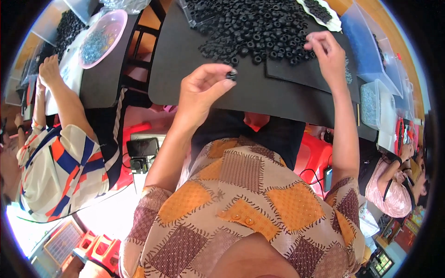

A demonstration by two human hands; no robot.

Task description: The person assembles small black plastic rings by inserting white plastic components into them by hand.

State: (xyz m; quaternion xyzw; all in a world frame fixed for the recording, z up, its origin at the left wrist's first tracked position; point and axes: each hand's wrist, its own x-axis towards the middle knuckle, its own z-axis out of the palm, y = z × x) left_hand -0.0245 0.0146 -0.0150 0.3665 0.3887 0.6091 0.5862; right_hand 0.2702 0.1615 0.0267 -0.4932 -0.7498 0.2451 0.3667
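My left hand (200, 90) is closed in a pinch above the near part of the dark table. Between thumb and forefinger it holds a small black ring-shaped part (231, 74) with a light glint at its top. My right hand (328, 54) is raised over the right edge of a heap of similar black ring-shaped parts (252, 28). Its thumb and forefinger are pressed together. Whatever they hold, if anything, is too small to make out. The two hands are well apart.
A dark flat board (299, 76) lies in front of the heap. A white tray (334, 22) of black parts stands at the far right. Beyond my right arm is a clear plastic tub (371, 104) of small silvery pieces. Co-workers sit on both sides; a pink basin (121, 34) stands left.
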